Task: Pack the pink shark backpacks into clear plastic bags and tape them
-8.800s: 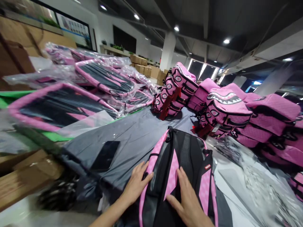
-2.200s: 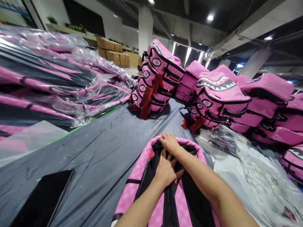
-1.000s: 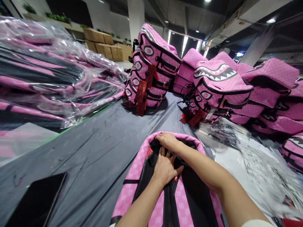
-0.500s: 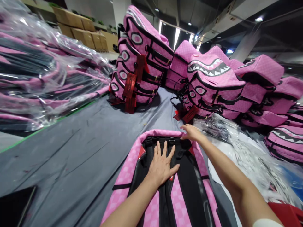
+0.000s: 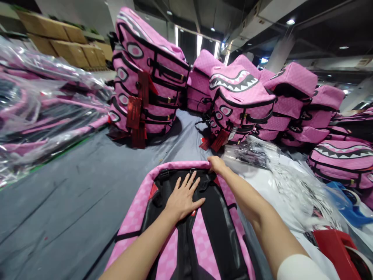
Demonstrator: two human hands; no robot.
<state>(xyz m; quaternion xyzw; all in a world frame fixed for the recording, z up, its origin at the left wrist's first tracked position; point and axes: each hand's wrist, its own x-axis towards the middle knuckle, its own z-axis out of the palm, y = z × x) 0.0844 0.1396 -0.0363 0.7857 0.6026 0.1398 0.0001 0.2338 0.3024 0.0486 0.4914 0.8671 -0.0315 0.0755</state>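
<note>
one backpack (image 5: 205, 247) under left hand (image 5: 181, 200) — right hand (image 5: 217, 165) at rim (image 5: 177, 165)

I could read no lettering: the small red label (image 5: 193, 213) by my left grip (image 5: 183, 200), the red tags (image 5: 134, 112) beyond it and the white tag (image 5: 232, 133) past my right grip (image 5: 217, 164) were too blurred.

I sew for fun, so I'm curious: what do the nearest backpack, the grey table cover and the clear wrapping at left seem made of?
Nearest backpack: probably coated fabric or imitation leather; it bends softly, satiny in pink, shinier in black. Grey table cover: thin cloth or plastic sheet, dull sheen, finely creased. Clear wrapping: most likely glossy plastic film, being crinkled, see-through and brightly highlighted.
</note>
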